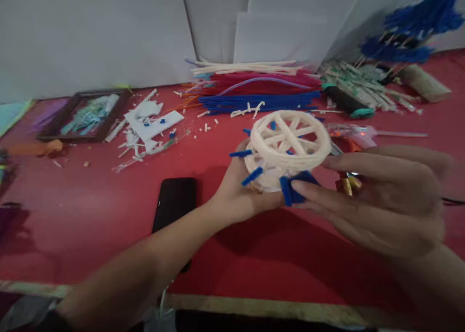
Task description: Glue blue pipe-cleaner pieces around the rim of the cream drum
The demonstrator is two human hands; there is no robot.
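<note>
A cream wheel model (290, 161), apparently made of fuzzy pipe cleaners, is held above the red table. It has a spoked upper ring, a second ring below, and short blue pieces sticking out around its side. My left hand (236, 194) grips it from the left and beneath, some fingers hidden behind it. At the model's lower right, my right hand (392, 196) has its fingers closed on a blue pipe-cleaner piece (286, 191); the thumb tip presses against it. A right fingertip also lies close to the upper rim; whether it touches, I cannot tell.
A black phone (176, 201) lies left of my forearm. Behind are bundled blue pipe cleaners (254, 102) and red ones (254, 82). White scraps (152, 128) and a dark frame (82, 138) lie left. A glue gun (363, 135) and a black-green roll (345, 101) lie right.
</note>
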